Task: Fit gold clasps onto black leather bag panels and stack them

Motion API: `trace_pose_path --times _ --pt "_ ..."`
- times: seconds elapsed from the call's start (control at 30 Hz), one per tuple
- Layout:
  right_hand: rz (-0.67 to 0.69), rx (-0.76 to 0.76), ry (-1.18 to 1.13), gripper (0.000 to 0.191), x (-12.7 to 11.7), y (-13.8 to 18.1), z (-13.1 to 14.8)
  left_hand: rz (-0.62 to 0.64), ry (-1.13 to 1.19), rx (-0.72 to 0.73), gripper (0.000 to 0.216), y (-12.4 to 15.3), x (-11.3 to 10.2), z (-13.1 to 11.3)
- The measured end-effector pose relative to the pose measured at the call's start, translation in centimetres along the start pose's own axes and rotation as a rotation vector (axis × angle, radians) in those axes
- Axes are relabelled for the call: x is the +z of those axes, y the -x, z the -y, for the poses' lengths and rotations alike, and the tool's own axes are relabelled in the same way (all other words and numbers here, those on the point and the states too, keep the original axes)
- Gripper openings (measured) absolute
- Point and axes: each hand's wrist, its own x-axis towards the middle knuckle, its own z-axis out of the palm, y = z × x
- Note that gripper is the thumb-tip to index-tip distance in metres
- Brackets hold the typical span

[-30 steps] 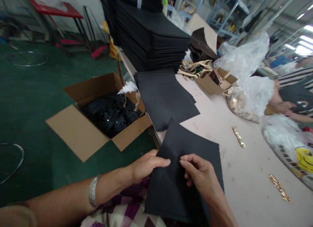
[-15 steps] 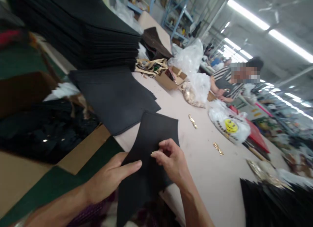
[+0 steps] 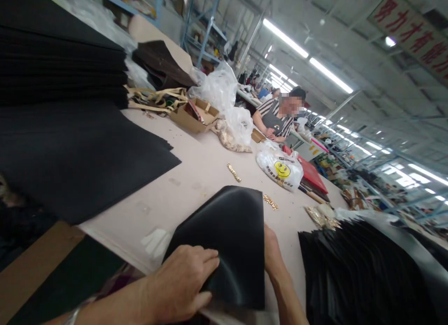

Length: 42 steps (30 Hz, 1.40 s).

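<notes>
One black sheet (image 3: pixel 234 241) with a shiny face stands bowed and tilted over the front of the table. My left hand (image 3: pixel 185 278) is closed on its lower left part, the fingers lying across the shiny face and the thumb lower down. My right hand (image 3: pixel 271 245) is at the sheet's right edge; its fingers are hidden behind the sheet, so what they hold does not show. Just past the sheet lies a small heap of gold metal pieces (image 3: pixel 270 202). Farther back lies a short row of gold pieces (image 3: pixel 234 172).
Tall black sheet stacks (image 3: pixel 52 68) and a flat pile (image 3: pixel 105 161) occupy the left. Another black stack (image 3: pixel 350 273) fans out at right. An open carton (image 3: pixel 192 119), a smiley bag (image 3: pixel 280 168) and a red item (image 3: pixel 313 175) stand farther back. A co-worker (image 3: pixel 278 117) is across the table.
The sheet has turned from its matte face to its shiny face. My right hand, which pinched a small gold piece, has gone behind it. The view has swung right.
</notes>
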Motion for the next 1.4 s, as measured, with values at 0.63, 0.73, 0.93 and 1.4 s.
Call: trace_pose_path --times 0.63,0.73,0.93,1.4 --pt "0.177 0.343 0.701 0.031 -2.5 -10.8 -10.1 -0.452 0.127 -0.071 0.022 0.4 1.3 4.2" --pt "0.162 0.418 0.706 0.035 -2.5 -11.1 -10.1 -0.402 0.014 -0.018 0.023 0.6 1.6 4.0" --pt "0.202 0.399 0.351 0.039 -3.2 -7.8 -7.1 -0.396 0.014 -0.028 0.024 0.6 1.5 3.8" --pt "0.520 0.299 -0.274 0.023 2.3 2.0 6.1 -0.337 0.005 -0.078 0.021 0.7 1.1 3.5"
